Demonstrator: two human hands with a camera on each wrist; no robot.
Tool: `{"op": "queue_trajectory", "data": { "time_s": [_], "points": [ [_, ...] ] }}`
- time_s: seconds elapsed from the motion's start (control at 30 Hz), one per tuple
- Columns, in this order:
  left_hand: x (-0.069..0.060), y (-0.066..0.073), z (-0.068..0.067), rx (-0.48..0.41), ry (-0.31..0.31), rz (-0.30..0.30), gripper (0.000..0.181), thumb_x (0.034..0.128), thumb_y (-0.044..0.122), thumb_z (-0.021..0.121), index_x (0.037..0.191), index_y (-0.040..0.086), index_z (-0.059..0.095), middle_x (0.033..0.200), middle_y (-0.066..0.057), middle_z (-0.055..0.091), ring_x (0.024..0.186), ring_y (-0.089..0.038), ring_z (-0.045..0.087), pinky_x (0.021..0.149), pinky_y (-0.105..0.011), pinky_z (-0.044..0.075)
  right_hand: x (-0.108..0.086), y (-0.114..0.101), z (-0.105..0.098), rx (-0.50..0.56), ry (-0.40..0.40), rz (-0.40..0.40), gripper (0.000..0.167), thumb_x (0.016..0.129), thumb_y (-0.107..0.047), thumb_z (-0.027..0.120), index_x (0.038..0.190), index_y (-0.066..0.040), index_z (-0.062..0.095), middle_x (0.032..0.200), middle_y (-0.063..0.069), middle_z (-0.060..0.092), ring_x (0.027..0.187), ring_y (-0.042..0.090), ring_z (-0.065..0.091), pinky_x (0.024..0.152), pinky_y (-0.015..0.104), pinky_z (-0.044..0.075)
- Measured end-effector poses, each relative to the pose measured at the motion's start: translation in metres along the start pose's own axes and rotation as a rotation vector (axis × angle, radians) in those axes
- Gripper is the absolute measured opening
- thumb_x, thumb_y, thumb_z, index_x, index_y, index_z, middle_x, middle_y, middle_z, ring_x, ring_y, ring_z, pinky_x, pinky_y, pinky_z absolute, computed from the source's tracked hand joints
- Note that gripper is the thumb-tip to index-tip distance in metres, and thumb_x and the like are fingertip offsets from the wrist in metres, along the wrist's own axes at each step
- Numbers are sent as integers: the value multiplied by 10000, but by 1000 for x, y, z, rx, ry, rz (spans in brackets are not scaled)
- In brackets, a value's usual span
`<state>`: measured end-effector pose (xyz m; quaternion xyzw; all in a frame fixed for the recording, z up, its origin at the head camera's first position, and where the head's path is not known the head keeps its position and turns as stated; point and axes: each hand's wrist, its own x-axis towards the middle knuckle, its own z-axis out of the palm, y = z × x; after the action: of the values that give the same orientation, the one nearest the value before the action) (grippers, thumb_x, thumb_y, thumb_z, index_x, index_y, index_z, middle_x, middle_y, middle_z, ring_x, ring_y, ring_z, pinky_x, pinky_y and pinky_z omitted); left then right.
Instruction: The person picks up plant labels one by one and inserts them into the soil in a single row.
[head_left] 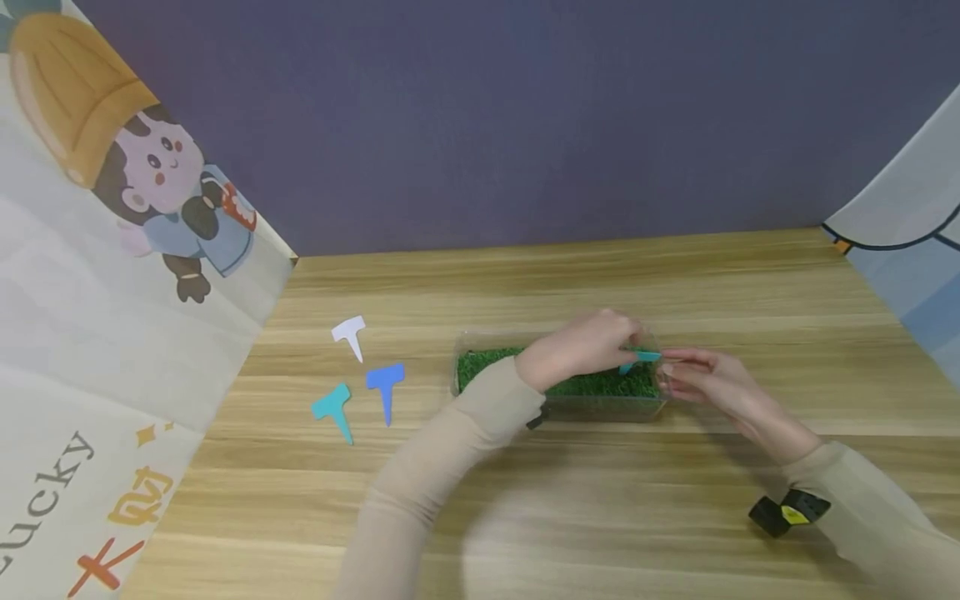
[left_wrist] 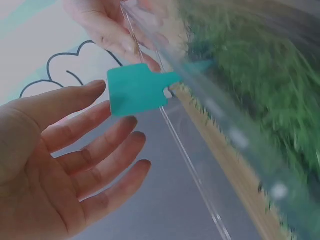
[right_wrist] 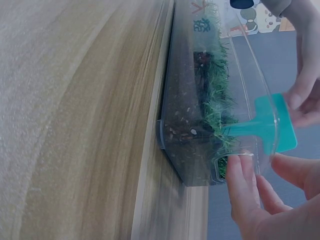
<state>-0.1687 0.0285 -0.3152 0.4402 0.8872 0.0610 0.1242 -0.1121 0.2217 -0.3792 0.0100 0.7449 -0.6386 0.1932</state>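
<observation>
With its stem slanting into the grass [head_left: 487, 360] of the clear planter [head_left: 611, 408], the teal T-shaped tag [left_wrist: 134, 90] sits just beside the left hand [head_left: 581, 348], its grip loosely spread (the right hand's [head_left: 712, 383] relaxed fingers touch the planter's end).

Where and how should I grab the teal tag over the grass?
Probably pinch the teal tag by its broad flat head, coming from above: the head rises past the rim of the clear box, while the narrow stem points down into the grass.
</observation>
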Motion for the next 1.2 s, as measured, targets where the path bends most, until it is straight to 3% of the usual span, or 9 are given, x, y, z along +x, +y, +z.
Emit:
{"op": "queue_trajectory", "data": {
  "time_s": [0.17,0.43,0.9,1.2],
  "points": [
    [-9,-5,-3,-6,-21,-40,281,870,233,562,1120,106,581,1089,16,595,940,-80,552,782,-142,436,0,1,0,-7,-2,-8,610,889,-218,535,1321,106,254,1005,-2,611,885,86,608,808,247,478],
    [-23,-17,-8,17,-51,-90,315,872,219,560,1153,76,560,1134,-7,578,1000,-118,540,854,-185,426,1,2,0,25,-3,-23,635,870,-209,564,1317,112,248,965,-57,620,877,91,611,803,245,479],
    [-56,-37,-13,46,-24,-123,274,865,207,569,1091,53,583,1071,-52,595,922,-141,563,799,-189,455,1,1,-1,35,-9,-26,646,861,-205,576,1315,114,246,944,-78,622,870,91,613,801,246,480],
    [-81,-51,-18,-8,5,-165,271,875,191,553,1095,35,574,1061,-76,590,883,-158,568,786,-232,466,3,6,-3,66,-24,-50,631,843,-201,599,1303,99,287,950,-54,627,873,101,614,792,246,484]
  ]
}}
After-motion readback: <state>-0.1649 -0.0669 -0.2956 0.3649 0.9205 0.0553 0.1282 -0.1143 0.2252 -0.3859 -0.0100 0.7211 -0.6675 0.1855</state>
